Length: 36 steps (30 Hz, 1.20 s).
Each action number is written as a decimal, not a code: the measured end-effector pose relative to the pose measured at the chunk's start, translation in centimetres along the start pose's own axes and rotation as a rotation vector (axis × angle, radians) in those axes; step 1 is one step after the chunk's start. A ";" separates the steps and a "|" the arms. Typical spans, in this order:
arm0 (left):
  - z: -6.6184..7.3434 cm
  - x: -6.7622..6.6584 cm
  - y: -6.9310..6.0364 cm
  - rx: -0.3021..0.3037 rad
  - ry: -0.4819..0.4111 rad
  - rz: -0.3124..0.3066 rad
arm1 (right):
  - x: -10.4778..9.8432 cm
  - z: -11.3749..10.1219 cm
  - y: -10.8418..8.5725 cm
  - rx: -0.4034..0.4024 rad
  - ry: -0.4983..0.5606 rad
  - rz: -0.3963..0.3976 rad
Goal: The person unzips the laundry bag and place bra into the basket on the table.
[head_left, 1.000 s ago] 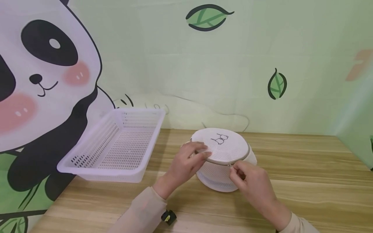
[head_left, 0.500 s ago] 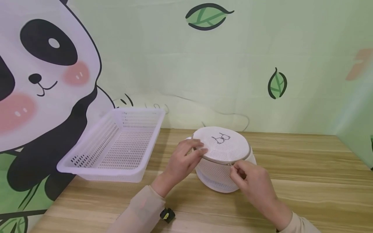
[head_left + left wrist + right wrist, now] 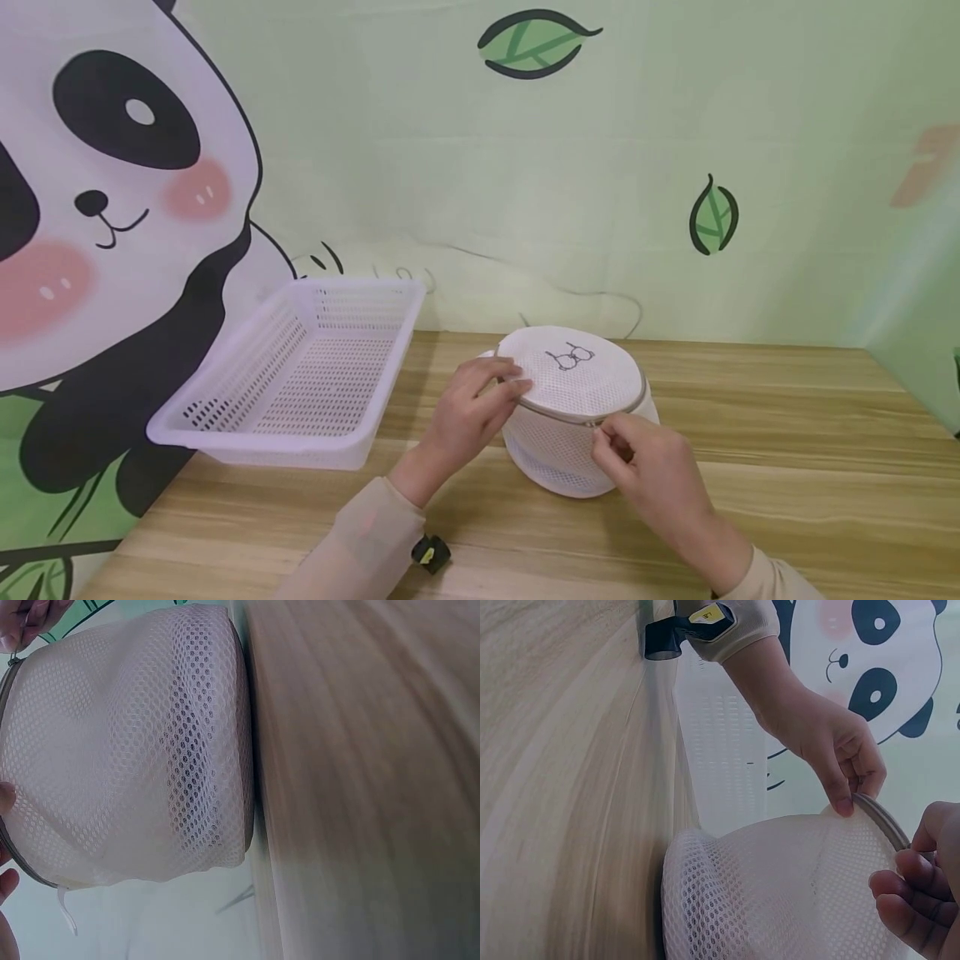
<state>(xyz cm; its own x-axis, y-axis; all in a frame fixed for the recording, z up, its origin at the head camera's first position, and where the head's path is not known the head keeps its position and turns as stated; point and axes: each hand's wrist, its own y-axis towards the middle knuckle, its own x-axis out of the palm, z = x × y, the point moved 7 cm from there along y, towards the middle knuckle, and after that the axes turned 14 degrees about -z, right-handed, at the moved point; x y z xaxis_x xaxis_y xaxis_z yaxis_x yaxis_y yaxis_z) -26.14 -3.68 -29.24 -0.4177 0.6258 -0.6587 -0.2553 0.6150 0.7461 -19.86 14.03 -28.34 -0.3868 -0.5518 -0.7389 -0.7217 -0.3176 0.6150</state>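
Note:
A round white mesh laundry bag (image 3: 585, 387) stands upright on the wooden table, a pair of glasses drawn on its top. A grey zip (image 3: 883, 819) runs round the top edge. My left hand (image 3: 476, 404) pinches that edge at the left, its thumb against the mesh in the right wrist view. At the front of the rim, my right hand (image 3: 656, 462) pinches the zip pull (image 3: 592, 425) between thumb and curled forefinger. The left wrist view shows the mesh side (image 3: 127, 750) close up, with a thin white loop (image 3: 67, 911) hanging off the rim.
A white plastic basket (image 3: 382, 392) with slotted walls stands to the left of the bag. Behind the wooden table (image 3: 787, 483) rises a green wall (image 3: 420, 167) with a panda and leaves. A small black device (image 3: 431, 553) sits by my left sleeve.
My left hand has shifted slightly left along with its side of the rim, and the bag's top has turned a little. The right hand has stayed almost in place on the zip pull.

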 end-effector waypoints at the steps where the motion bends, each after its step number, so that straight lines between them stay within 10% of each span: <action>1: 0.0 0.0 0.0 0.001 0.002 0.000 | 0.0 0.0 0.0 -0.002 0.000 0.002; 36: -1.0 0.1 -0.4 -0.067 0.040 0.022 | -0.5 -0.2 -0.1 -0.051 0.009 0.037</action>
<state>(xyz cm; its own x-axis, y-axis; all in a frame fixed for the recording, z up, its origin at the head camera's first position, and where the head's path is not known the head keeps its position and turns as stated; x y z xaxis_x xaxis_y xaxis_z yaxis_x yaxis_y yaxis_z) -26.90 -4.34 -29.49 -0.4576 0.6185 -0.6387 -0.3030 0.5669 0.7661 -19.48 14.12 -28.00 -0.4070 -0.5710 -0.7130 -0.6768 -0.3357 0.6552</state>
